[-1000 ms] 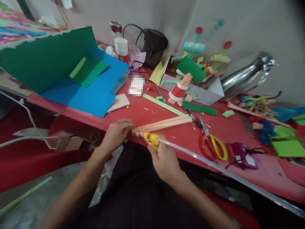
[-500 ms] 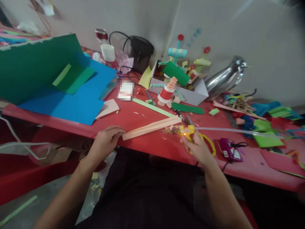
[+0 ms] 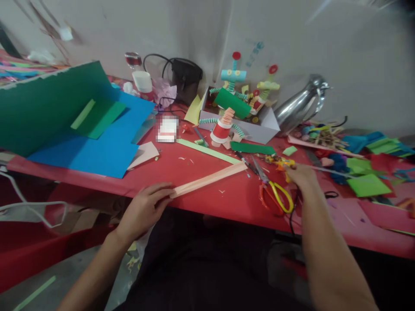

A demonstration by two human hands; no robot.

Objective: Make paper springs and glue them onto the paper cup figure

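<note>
My left hand pinches the near end of a folded peach paper strip, which slants up to the right over the red table. In my right hand is a yellow glue gun, its nozzle pointing left and a long clear glue stick trailing out behind. Below the gun lie scissors with red and yellow handles, blades partly apart. A light green strip touches the far end of the peach one. Behind stands a red paper cup figure with coiled paper arms.
A white box holds more paper figures. Beside it leans a metal jug. Blue sheets and a green board cover the left. Colored scraps lie at the right, near a tray of sticks.
My right hand has carried the glue gun right and slightly up, uncovering the scissors. My left hand still grips the peach strip, which has barely shifted.
</note>
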